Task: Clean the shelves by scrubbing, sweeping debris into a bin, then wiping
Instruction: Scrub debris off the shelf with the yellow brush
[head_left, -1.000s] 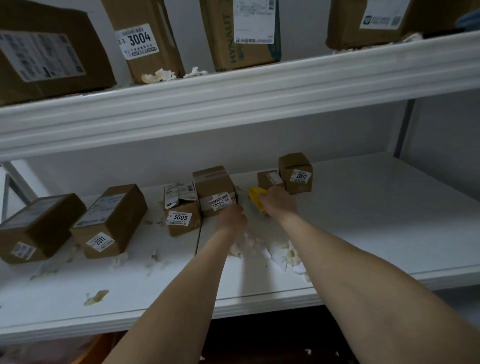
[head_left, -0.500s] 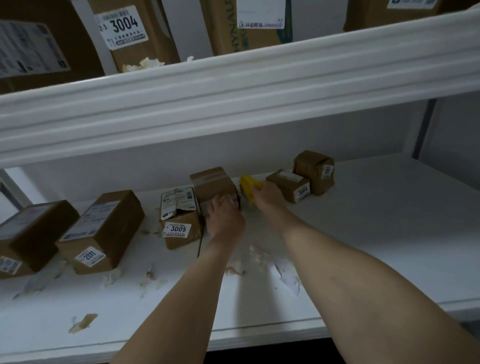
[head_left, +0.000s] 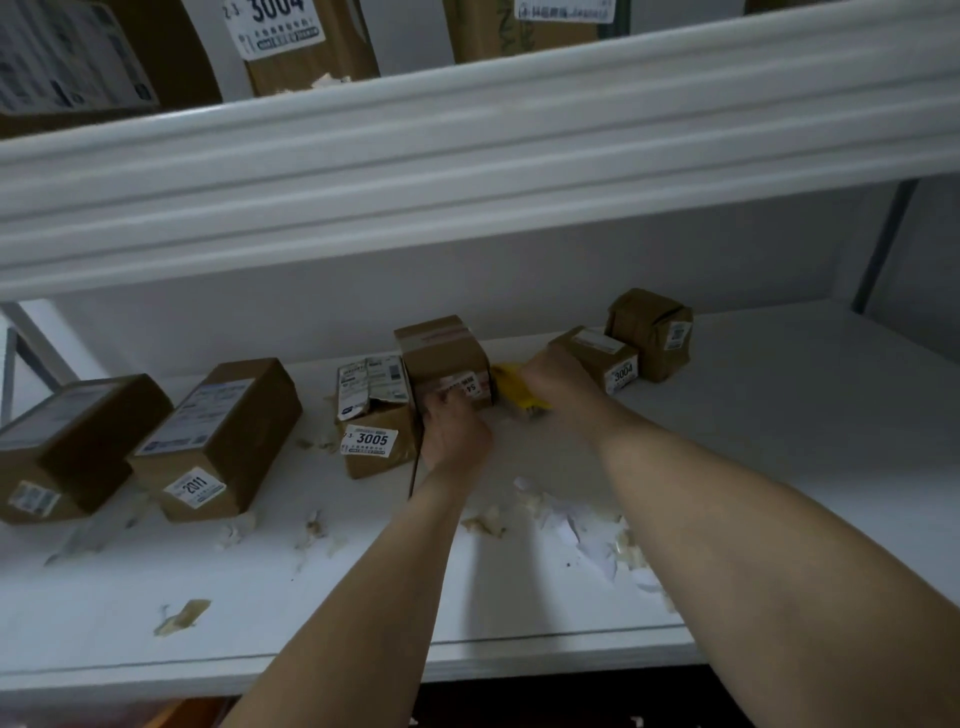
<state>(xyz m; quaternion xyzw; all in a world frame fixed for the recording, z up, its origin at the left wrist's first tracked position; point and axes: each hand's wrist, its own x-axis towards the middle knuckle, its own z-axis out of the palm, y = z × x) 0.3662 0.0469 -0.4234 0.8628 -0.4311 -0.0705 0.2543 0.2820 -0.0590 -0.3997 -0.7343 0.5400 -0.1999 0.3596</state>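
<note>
Shifted rightward since a moment ago, the right hand (head_left: 558, 382) sits beside the small brown 3004-labelled carton (head_left: 597, 358). White lower shelf (head_left: 779, 467) offers open room right of the taped brown cardboard box (head_left: 441, 351); brown cartons (head_left: 218, 436) crowd its left. Left hand (head_left: 454, 436) grips that box's front, fingers (head_left: 449, 402) curled. Right fingers wrap the yellow plastic brush (head_left: 511, 384) right of it. Torn paper scraps (head_left: 566, 525) lie in front, short of the shelf's edge.

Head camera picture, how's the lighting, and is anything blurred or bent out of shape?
Head view: dim, flat light, no glare; the upper shelf edge bows from the wide lens; the right hand and its yellow brush are smeared by motion; the 3005 label reads clearly; a soft arm shadow falls on the lower shelf.
</note>
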